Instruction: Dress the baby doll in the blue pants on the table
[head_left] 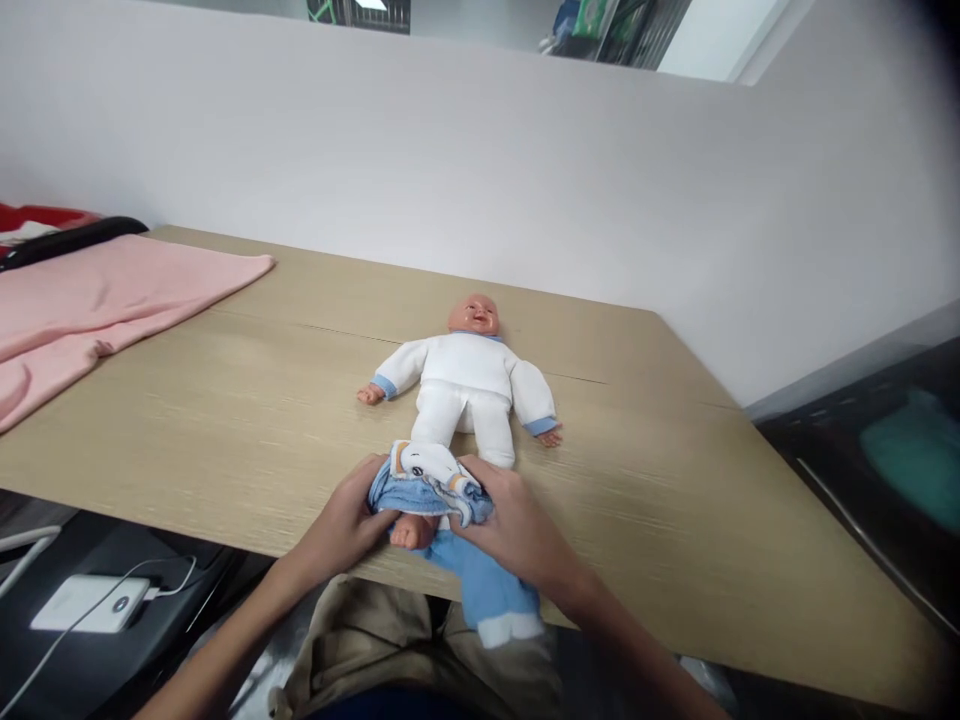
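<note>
A baby doll [469, 370] lies on its back on the table, head toward the wall, wearing a white top with blue cuffs. Blue doll trousers [491, 580] with white trim are bunched around one of its lower legs, and a bare foot pokes out below the cloth. One trouser leg hangs over the table's front edge. My left hand [356, 510] grips the bunched cloth on the left side, thumb near the foot. On the right side, my right hand [510, 510] is closed on the same cloth. The doll's other foot is hidden behind my right hand.
A pink cloth [112, 290] covers the table's left part, beside a black-edged item and a red container [45, 217]. The wooden table [637, 500] meets a white wall at the back. A white power bank [90, 603] with a cable rests on a black seat at lower left.
</note>
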